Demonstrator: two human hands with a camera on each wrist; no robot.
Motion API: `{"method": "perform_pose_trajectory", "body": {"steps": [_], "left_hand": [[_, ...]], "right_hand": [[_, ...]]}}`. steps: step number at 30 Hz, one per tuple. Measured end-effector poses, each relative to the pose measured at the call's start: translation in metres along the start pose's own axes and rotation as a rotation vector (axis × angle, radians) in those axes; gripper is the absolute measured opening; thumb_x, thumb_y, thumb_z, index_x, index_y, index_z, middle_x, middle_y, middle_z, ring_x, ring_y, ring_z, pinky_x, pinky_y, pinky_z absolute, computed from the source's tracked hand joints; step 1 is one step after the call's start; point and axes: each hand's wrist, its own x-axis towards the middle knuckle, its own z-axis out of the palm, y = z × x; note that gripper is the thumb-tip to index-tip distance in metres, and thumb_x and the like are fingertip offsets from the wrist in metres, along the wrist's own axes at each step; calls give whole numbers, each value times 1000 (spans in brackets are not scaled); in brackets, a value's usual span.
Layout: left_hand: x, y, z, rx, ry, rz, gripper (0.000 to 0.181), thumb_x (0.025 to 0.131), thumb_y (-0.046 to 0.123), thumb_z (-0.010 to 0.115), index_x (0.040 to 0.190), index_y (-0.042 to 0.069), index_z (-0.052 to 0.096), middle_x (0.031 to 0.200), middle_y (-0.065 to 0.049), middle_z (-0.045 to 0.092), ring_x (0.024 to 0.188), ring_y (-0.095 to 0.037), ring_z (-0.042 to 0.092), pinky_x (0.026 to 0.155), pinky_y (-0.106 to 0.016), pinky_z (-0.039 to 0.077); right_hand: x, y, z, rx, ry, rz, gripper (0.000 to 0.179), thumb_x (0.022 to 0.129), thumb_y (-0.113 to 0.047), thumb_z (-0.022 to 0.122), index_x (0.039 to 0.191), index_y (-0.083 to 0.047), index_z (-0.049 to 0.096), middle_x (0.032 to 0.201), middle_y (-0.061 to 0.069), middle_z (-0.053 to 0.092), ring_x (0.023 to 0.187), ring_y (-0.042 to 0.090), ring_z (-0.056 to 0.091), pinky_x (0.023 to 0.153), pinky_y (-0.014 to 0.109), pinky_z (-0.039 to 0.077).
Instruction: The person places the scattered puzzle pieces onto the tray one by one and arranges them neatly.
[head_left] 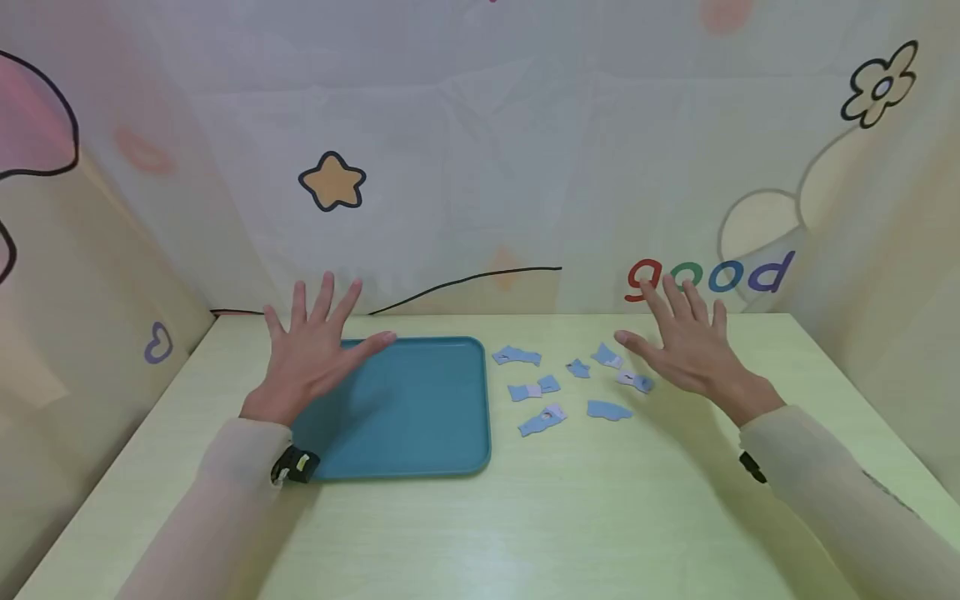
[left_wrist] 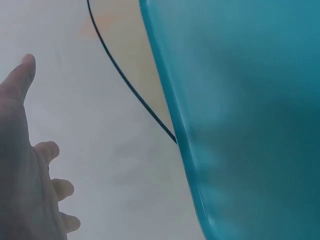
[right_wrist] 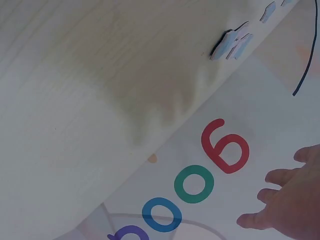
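My left hand (head_left: 309,360) is raised over the left part of a blue tray (head_left: 405,408), fingers spread, holding nothing. On the other side my right hand (head_left: 688,350) hovers with spread fingers above the table, just right of several small light-blue puzzle pieces. Among these are a long piece (head_left: 543,420) near the tray, a plain one (head_left: 609,410), a piece (head_left: 636,382) nearest my right hand and another (head_left: 517,356) at the back. In the right wrist view a few pieces (right_wrist: 231,44) lie by the table's far edge, apart from the hand (right_wrist: 292,195).
The pale wooden table (head_left: 480,542) meets a printed cloth backdrop (head_left: 480,183) at its far edge. Cloth also hangs along the left and right sides. A dark band (head_left: 295,464) sits on my left wrist.
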Motion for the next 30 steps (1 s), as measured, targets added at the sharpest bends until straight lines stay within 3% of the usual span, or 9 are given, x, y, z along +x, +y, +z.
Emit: {"method": "perform_pose_trajectory", "body": {"steps": [14, 22, 30], "left_hand": [[-22, -26, -2, -89, 44, -69, 104, 95, 81, 50, 173, 23, 12, 177, -17, 2, 158, -53, 0, 112, -85, -4], [-37, -41, 0, -194, 39, -105, 102, 100, 72, 54, 172, 14, 12, 176, -21, 3, 157, -54, 4, 113, -84, 3], [-42, -59, 2, -358, 26, -141, 104, 99, 63, 65, 172, 11, 12, 177, -18, 6, 159, -47, 12, 115, -78, 20]], "right_hand": [[-8, 11, 3, 98, 29, -52, 91, 107, -55, 55, 169, -1, 16, 173, 29, 12, 155, 55, 12, 119, 75, 11], [-9, 11, 3, 205, -72, -29, 92, 106, -49, 62, 168, 1, 16, 169, 31, 22, 153, 53, 22, 119, 72, 21], [-14, 13, 6, 263, -112, -14, 84, 106, -38, 68, 165, 3, 27, 162, 32, 37, 145, 52, 39, 115, 69, 34]]}}
